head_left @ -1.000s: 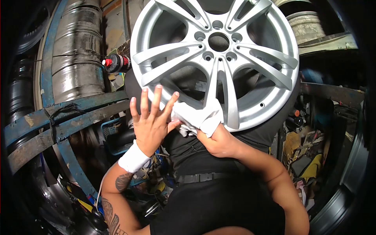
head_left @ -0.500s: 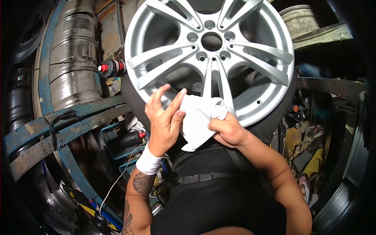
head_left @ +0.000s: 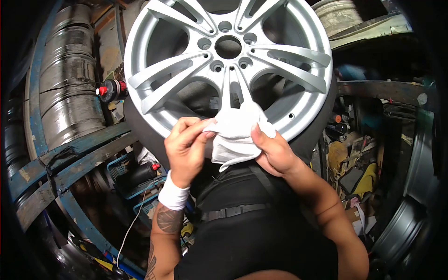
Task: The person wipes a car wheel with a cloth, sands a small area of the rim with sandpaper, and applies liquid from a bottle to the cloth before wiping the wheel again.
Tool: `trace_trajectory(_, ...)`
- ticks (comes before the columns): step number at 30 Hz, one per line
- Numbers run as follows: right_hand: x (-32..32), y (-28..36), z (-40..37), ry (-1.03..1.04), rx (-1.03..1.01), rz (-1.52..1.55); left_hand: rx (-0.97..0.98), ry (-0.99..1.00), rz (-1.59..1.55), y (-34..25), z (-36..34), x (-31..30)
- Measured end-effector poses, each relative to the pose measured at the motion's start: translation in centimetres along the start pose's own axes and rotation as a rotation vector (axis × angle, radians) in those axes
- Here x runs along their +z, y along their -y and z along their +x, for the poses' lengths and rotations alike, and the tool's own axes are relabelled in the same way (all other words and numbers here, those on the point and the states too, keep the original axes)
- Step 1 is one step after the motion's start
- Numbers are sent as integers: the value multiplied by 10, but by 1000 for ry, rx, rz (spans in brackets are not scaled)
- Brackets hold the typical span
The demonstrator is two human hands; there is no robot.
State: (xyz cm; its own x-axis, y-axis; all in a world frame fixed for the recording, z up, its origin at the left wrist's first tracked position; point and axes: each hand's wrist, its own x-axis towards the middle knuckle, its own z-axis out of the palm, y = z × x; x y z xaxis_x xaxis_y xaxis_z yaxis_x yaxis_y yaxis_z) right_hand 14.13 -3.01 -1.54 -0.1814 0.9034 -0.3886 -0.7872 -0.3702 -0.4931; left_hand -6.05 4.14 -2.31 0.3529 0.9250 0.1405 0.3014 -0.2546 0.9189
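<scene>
A white cloth is bunched between my two hands, in front of the lower spokes. My left hand, with a white band on its wrist, pinches the cloth's left edge between thumb and fingers. My right hand grips the right side with the thumb on top; its other fingers are mostly hidden by the fabric. Just beyond the hands, a silver alloy wheel lies face up across my lap, its double spokes spreading from the centre hole. Part of its near rim is covered by the cloth and hands.
Left of the wheel is a dark bottle with a red cap, beside stacked metal rims. A blue metal frame crosses the left side. A blue basket holds another dark bottle. More rims stand at right.
My left hand, spread beside the cloth before, now pinches its edge. The cloth has been turned and pulled wider. The wheel and surroundings appear shifted left in view.
</scene>
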Motion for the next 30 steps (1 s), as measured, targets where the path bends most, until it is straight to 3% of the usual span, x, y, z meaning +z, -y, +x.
trace_trajectory(2, 0, -3, -6, 27, -61, 0, 122, -55, 193, -3, -10, 35)
trace_trajectory(4, -30, 8, -21, -17, -65, -383, 355, -7, 146, -27, -15, 80)
trace_trajectory(6, -38, 25, -28, -94, -180, -622, 262, 84, 74, -43, -18, 98)
trace_trajectory(7, -28, 39, -33, -162, -291, -664, 289, 277, 79, -44, -23, 96)
trace_trajectory(9, -28, 72, -41, -219, -190, -678, 487, 649, 185, -61, -33, 94)
trace_trajectory(11, -25, 78, -41, -228, -127, -954, 559, 871, -355, -52, -50, 89)
trace_trajectory(12, -19, 79, -39, -206, -114, -1085, 448, 923, -466, -58, -46, 76)
trace_trajectory(13, -4, 78, -27, 1, -184, -1424, 416, 897, -467, -61, -34, 59)
trace_trajectory(15, -7, 41, -25, 195, -10, -2084, 349, 854, -476, -61, -4, 20)
trace_trajectory(17, 10, 15, -25, 466, 167, -2249, 267, 627, -411, -57, 10, -18)
trace_trajectory(18, 9, 6, -36, 216, -168, -2287, 237, 410, -324, -46, 8, -29)
trace_trajectory(19, 15, 12, -33, 284, -47, -2276, 201, 187, -234, -36, 2, -39)
trace_trajectory(21, 29, 29, -21, 430, 203, -2240, -235, -171, -72, -29, -9, -57)
trace_trajectory(25, 24, 26, -21, 422, 141, -2212, -221, -624, 123, 36, -5, -70)
trace_trajectory(26, 24, 25, -20, 393, 90, -2177, -120, -678, 324, 43, -3, -74)
trace_trajectory(27, 23, 24, -19, 367, 38, -2142, -218, -687, 381, 43, -5, -76)
trace_trajectory(30, 26, 23, -1, 441, 274, -2163, -334, -517, 719, 93, -21, -85)
